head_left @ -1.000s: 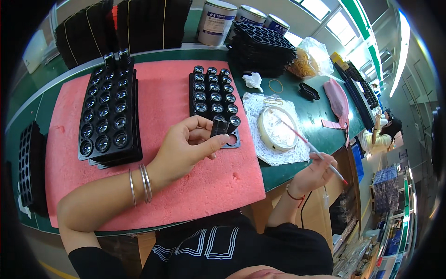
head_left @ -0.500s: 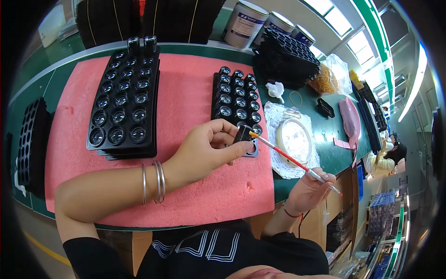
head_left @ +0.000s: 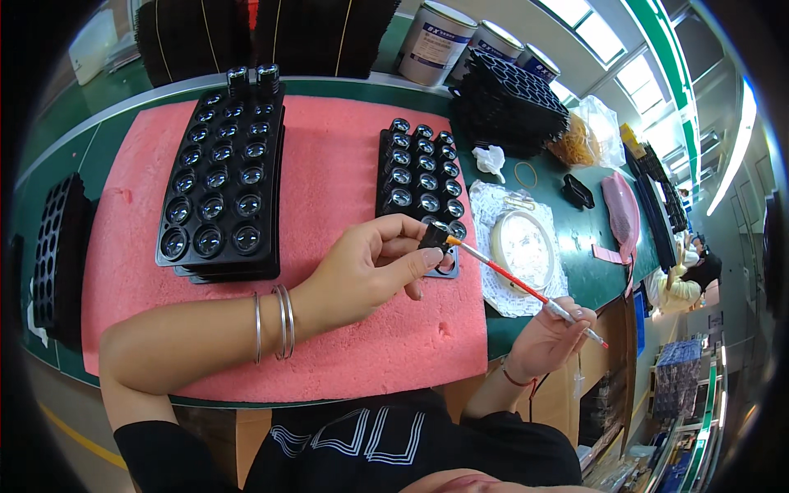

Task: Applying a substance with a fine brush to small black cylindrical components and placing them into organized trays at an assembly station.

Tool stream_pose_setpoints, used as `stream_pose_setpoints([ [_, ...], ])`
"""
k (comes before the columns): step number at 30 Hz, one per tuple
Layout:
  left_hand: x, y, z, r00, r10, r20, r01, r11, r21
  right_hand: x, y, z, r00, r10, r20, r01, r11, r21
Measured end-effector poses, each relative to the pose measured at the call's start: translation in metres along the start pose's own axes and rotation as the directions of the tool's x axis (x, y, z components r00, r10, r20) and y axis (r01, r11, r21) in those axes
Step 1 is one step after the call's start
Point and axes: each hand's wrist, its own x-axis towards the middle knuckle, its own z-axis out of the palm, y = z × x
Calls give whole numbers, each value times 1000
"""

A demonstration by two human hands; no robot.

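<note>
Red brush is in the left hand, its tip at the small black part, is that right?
No, wrong hand: the head view shows the red brush in the right hand, its tip at the small black part.

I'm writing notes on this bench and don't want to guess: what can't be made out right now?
All in the head view:
Near end of the smaller lens tray: partly covered by the left hand and its black part.
Bristles of the brush: too small to tell whether they touch that part.
Contents of the round dish: pale and washed out.
Background person: hands too small and blurred.
</note>
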Motion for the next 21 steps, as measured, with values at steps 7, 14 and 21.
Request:
stream_pose_setpoints([
  [7,-3,9,2,998,-58,30,56,997,51,-1,-2,-3,1000,-3,-12,3,1000,10],
  [14,-20,37,20,995,88,55,-83,992,-91,-5,5,-4,969,-176,-174,148,975,-164],
  [21,-19,132,-23,851,517,88,-424,580,696,-1,-2,-7,925,-237,-297,120,924,-363],
])
